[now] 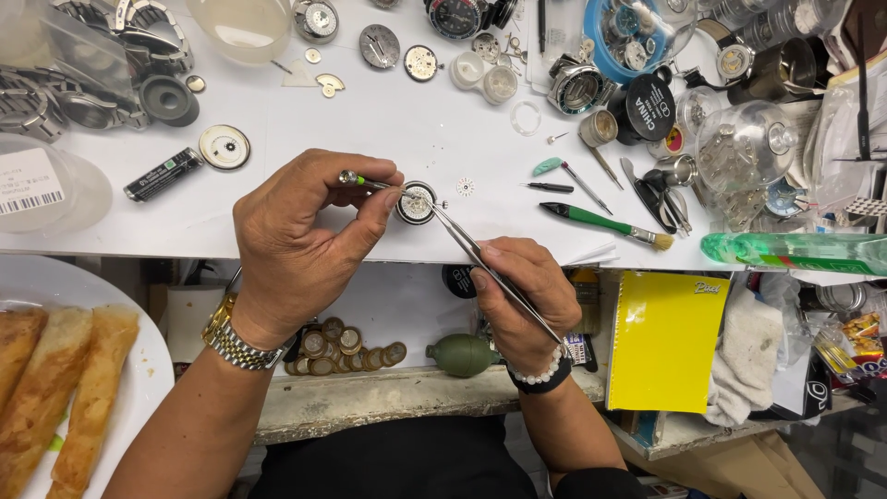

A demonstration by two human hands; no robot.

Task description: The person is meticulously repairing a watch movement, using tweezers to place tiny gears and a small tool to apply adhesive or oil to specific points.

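Holding a green-tipped screwdriver (356,179), the left hand (300,242) pinches it over the round watch movement (417,203) at frame centre on the white worktop (370,120). The right hand (522,296) grips tweezers (480,254), tips at the movement's edge. Loose parts lie nearby; work looks midway.

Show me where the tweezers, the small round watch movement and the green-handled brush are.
tweezers (490,270), head view, middle of the metal arms above the right hand.
watch movement (417,203), head view, centre of its round face.
brush (601,223), head view, middle of the green handle.
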